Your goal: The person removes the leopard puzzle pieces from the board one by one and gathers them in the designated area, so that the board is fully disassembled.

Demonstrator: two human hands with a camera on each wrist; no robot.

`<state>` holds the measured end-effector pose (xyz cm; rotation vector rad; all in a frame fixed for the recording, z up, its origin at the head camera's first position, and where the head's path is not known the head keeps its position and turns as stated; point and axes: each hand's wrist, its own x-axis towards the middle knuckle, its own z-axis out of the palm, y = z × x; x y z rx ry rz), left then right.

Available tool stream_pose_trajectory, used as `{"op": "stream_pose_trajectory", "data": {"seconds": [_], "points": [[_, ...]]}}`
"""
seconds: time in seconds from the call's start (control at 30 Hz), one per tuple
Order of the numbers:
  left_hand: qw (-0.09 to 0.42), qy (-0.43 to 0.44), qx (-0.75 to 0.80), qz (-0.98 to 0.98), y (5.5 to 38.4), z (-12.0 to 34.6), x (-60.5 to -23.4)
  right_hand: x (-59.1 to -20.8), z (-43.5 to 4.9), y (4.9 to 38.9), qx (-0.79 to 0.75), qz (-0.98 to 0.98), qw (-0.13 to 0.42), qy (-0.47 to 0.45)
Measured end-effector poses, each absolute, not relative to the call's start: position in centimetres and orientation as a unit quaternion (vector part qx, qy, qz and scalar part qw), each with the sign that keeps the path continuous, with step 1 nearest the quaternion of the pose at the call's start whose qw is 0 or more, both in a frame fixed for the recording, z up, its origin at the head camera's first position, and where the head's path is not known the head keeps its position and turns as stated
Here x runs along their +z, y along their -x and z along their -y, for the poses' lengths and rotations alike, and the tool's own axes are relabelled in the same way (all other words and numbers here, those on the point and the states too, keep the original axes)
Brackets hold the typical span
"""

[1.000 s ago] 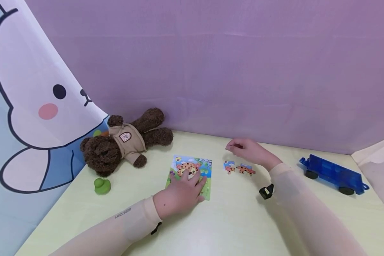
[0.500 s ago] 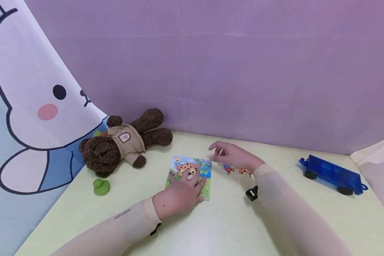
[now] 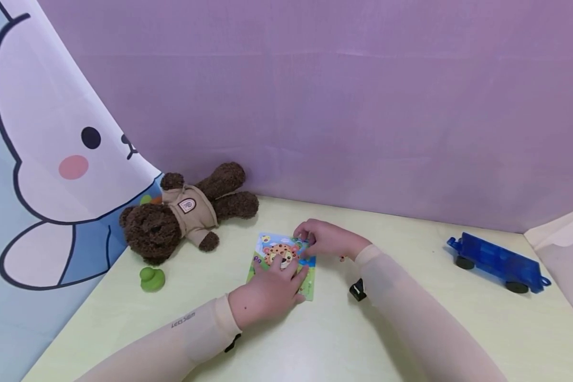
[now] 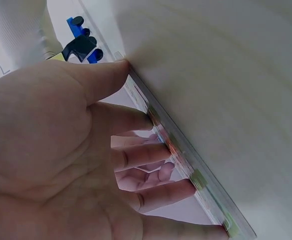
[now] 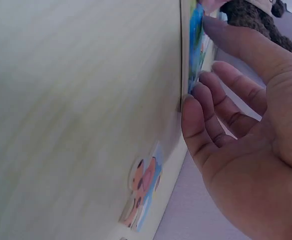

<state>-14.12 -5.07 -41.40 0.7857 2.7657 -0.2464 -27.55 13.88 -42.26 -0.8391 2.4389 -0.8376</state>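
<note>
Pressing L hand [image 3: 266, 298], fingers spread, gripping nothing, on flat leopard-picture puzzle board [image 3: 274, 249]. Touching top R corner w/ R hand [image 3: 331, 239], fingers bent; can't tell if pinching anything. Prob. fitting that corner; next, maybe gentle push. Near R, on pale-green table [image 3: 315, 345]: loose orange-and-blue flat pc [image 5: 146, 182].

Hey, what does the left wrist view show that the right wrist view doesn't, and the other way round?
Only the left wrist view: the blue truck, a sleeve and a black band.

Only the right wrist view: the bear and a loose piece.

Both: the puzzle, the table and the right hand. A small pink patch at the right wrist view's top may be the left hand; I can't be sure.
</note>
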Motion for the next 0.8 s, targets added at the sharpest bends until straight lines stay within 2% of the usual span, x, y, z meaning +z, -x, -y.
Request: {"op": "stream_pose_trajectory", "data": {"seconds": [0.33,0.8], "points": [[0.125,-0.271,-0.084,-0.951,14.0,5.1,-41.4,-42.1,-13.8,27.4,-0.234,-0.886,0.201,0.345],[0.133,-0.269,-0.084,-0.95,14.2,5.1,-41.5,-41.3,-13.3,27.8,-0.178,-0.891,0.213,0.359]]}}
